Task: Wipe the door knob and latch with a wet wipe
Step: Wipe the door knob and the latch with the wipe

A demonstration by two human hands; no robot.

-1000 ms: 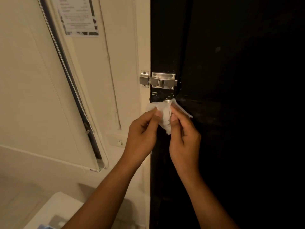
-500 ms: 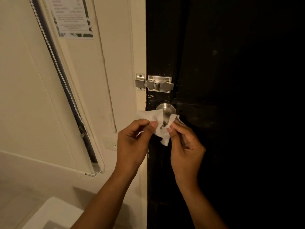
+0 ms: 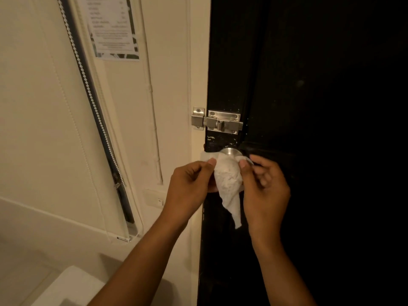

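Note:
A white wet wipe point(image 3: 228, 184) is draped over the front of the round steel door knob point(image 3: 230, 151) on the dark door point(image 3: 320, 107). Only the knob's top edge shows above the wipe. My left hand point(image 3: 189, 184) pinches the wipe's left edge between thumb and forefinger. My right hand point(image 3: 265, 188) pinches its right edge. A tail of the wipe hangs down between my hands. The steel slide latch point(image 3: 218, 122) sits just above the knob, spanning door and frame, untouched.
A cream door frame and wall point(image 3: 172, 107) lie to the left, with a printed notice point(image 3: 112, 27), a roller blind with a bead chain point(image 3: 92, 102), and a small wall switch point(image 3: 154, 198). A white surface point(image 3: 66, 288) sits at bottom left.
Both hands have spread the wipe and pulled it over the knob, which was mostly bare half a second ago. The view has shifted slightly.

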